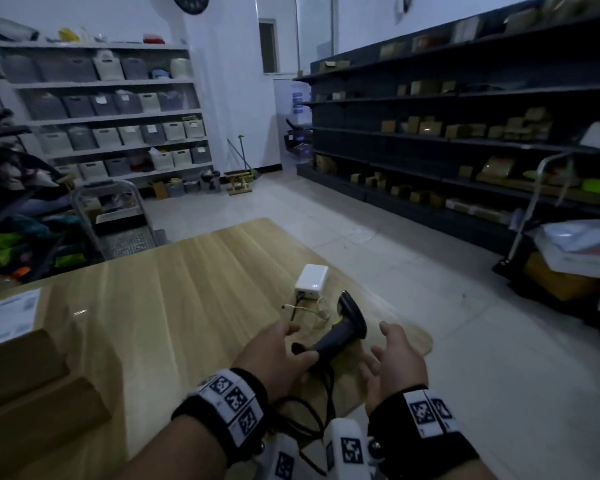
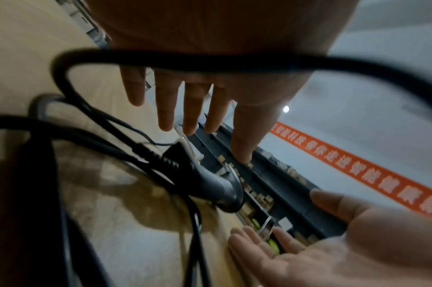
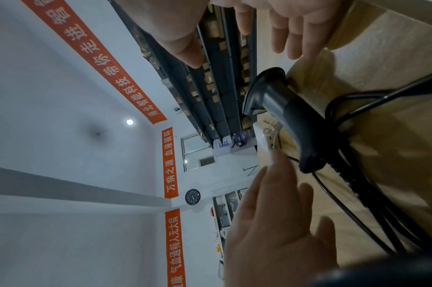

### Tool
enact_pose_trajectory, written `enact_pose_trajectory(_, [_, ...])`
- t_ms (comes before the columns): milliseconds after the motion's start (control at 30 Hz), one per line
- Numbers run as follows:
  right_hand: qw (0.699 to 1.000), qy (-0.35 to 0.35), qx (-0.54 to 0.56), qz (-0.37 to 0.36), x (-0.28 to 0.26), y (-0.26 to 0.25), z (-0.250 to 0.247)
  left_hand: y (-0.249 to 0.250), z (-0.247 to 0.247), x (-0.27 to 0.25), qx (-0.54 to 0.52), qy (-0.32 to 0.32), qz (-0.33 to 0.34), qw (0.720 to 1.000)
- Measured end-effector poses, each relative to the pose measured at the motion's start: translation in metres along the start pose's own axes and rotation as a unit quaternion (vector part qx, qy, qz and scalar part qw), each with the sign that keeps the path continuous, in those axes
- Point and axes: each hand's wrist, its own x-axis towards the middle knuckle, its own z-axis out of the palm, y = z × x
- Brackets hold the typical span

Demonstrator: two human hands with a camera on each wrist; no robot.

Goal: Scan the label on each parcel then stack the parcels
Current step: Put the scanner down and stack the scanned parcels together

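A black handheld barcode scanner (image 1: 343, 329) lies on the wooden table (image 1: 174, 289) near its right edge, its black cable (image 1: 312, 420) looped toward me. My left hand (image 1: 281, 355) hovers at the handle end with fingers straight (image 2: 190, 101); the scanner (image 2: 210, 180) lies below them, ungripped. My right hand (image 1: 395, 362) is held open just right of the scanner (image 3: 291, 116), holding nothing. Brown cardboard parcels (image 1: 25, 372) sit at the table's left edge, one with a white label (image 1: 7, 318) facing up.
A small white box (image 1: 311, 280) with a thin white cord lies just beyond the scanner. A metal cart (image 1: 118, 216) stands past the table's far left. Dark shelving (image 1: 465, 133) with boxes lines the right wall, with a loaded trolley (image 1: 575, 251) beside it.
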Motion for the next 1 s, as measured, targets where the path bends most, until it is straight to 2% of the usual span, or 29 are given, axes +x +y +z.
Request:
enact_pose_trajectory(167, [0.998, -0.038, 0.009, 0.04, 0.017, 0.007, -0.004, 0.0, 0.025, 0.024, 0.084, -0.059, 0.011, 0.995])
enact_pose_trajectory(367, [0.994, -0.074, 0.043, 0.074, 0.012, 0.014, 0.008, -0.006, 0.035, 0.037, 0.111, -0.058, 0.01, 0.992])
enact_pose_trajectory(433, [0.995, -0.077, 0.042, 0.054, 0.013, 0.017, 0.007, -0.008, 0.037, 0.038, 0.087, -0.052, 0.026, 0.994])
enact_pose_trajectory(567, [0.992, -0.119, 0.027, -0.024, 0.007, 0.015, 0.014, -0.005, 0.025, 0.031, 0.04, 0.013, 0.066, 0.997])
enact_pose_trajectory(733, [0.971, -0.227, 0.015, -0.073, -0.013, 0.009, 0.068, -0.013, -0.02, 0.025, -0.066, 0.119, 0.048, 0.99])
enact_pose_trajectory(833, [0.959, -0.282, -0.015, -0.021, -0.013, 0.019, 0.11, -0.033, -0.048, 0.029, -0.084, 0.169, 0.008, 0.982])
enact_pose_trajectory(1000, [0.929, -0.347, -0.082, 0.103, 0.006, 0.05, 0.161, -0.084, -0.077, 0.032, -0.085, 0.2, -0.077, 0.973])
